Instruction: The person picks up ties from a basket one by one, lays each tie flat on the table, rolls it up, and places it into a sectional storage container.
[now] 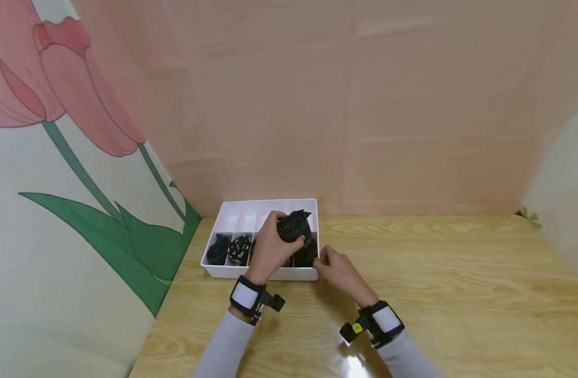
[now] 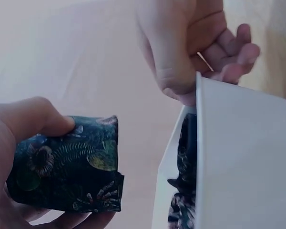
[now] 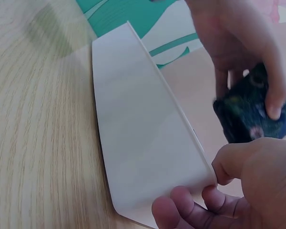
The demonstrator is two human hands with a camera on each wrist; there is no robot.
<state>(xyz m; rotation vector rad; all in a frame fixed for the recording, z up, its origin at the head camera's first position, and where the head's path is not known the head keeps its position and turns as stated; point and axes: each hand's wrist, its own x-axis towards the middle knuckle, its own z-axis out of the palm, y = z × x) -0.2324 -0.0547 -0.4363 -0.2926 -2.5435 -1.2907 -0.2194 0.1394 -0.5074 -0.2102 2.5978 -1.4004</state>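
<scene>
Above the right part of a white compartment box (image 1: 258,272), my left hand (image 1: 271,251) holds a rolled dark patterned cloth (image 1: 294,226), thumb on one side and fingers on the other. The left wrist view shows plant-like motifs on the rolled cloth (image 2: 74,167). At the box's front right corner, my right hand (image 1: 338,270) pinches the rim; the right wrist view has its thumb inside the white wall (image 3: 143,124) and fingertips outside. A plain dark bundle (image 1: 218,250) and a black-and-white one (image 1: 240,250) sit in the left compartments. My left hand partly hides the middle ones.
Another dark patterned bundle (image 1: 306,254) lies in the rightmost front compartment, below the held roll. The box stands on a wood-grain table (image 1: 435,294) near its back edge. Behind is a pinkish curtain (image 1: 364,131), and a tulip-printed sheet (image 1: 57,252) borders the left.
</scene>
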